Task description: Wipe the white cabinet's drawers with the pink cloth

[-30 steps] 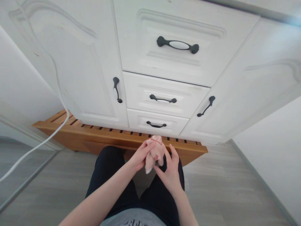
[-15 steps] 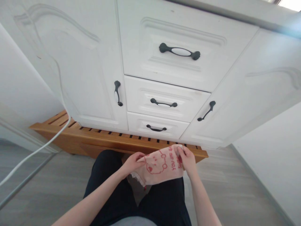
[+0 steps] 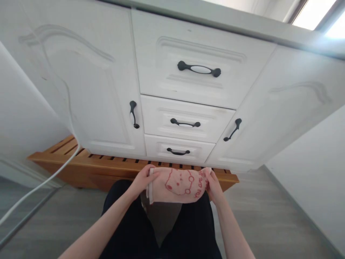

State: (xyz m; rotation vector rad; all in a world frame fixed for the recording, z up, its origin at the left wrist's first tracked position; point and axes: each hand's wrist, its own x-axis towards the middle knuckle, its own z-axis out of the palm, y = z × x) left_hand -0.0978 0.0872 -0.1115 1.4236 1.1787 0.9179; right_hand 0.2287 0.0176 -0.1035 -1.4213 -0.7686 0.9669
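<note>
Stretched sideways above my lap is a pink cloth piece (image 3: 172, 187) with a red cartoon outline and red lettering, which reads partly "YOU ARE SO". Its left end has a pale, straight trim; I cannot tell what kind of article it is. My left hand (image 3: 142, 182) pinches the upper left corner by that trim, thumb on top. At the other end, my right hand (image 3: 214, 182) is closed on the upper right corner, beside the lettering. The cloth hangs a little between both hands, in front of the wooden bench edge.
A white cabinet (image 3: 102, 90) with dark-handled drawers and doors rises in front. It stands on a slatted wooden bench (image 3: 81, 163). A white cable (image 3: 64, 165) runs down on the left. Grey floor (image 3: 258, 216) and a white wall (image 3: 312, 162) lie to the right.
My left hand has moved left and up, now at the trimmed end. The cloth has gone from slanted and bunched on the left to spread nearly level. The view has tilted up slightly.
</note>
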